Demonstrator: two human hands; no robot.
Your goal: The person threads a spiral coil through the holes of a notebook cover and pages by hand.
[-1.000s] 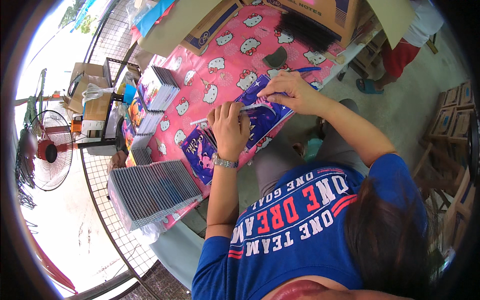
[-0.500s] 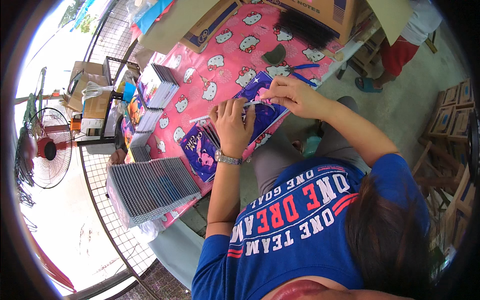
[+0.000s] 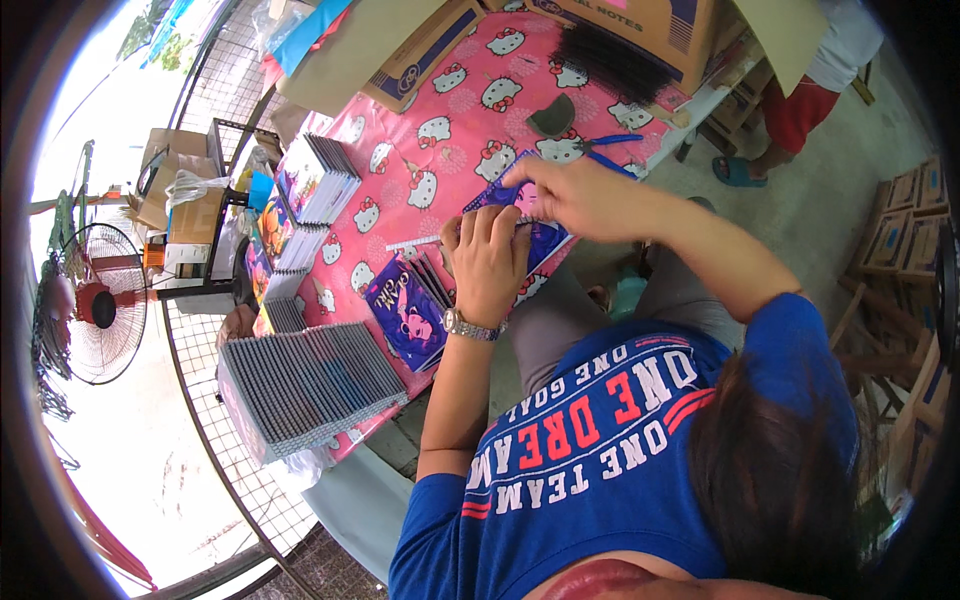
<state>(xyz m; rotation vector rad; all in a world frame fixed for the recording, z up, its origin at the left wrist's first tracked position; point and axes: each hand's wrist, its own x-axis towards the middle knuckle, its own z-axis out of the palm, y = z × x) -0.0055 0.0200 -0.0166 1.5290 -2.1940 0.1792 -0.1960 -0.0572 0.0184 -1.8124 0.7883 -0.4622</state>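
A purple notebook (image 3: 547, 238) with a printed cover lies under both my hands at the table's near edge. My left hand (image 3: 489, 255) curls its fingers over the notebook's left side, closed round a thin white strip (image 3: 408, 245) whose end pokes out to the left. My right hand (image 3: 575, 198) is bent over the notebook, with the index fingertip at its upper edge. The rest of those fingers fold under, so what they grip, if anything, is hidden. Left of the notebook sit several similar purple notebooks (image 3: 405, 318), slightly fanned.
Blue-handled pliers (image 3: 612, 140) and a dark rounded piece (image 3: 551, 117) lie beyond my right hand. Farther back are a bundle of black wires (image 3: 610, 62) and cardboard boxes (image 3: 425, 55). Stacked spiral notebooks (image 3: 310, 390) stand at left. A person's leg (image 3: 785, 120) shows at right.
My right hand has shifted left and its pinch on the white strip no longer shows; the index finger now reaches over the notebook. My left hand has moved slightly right and down.
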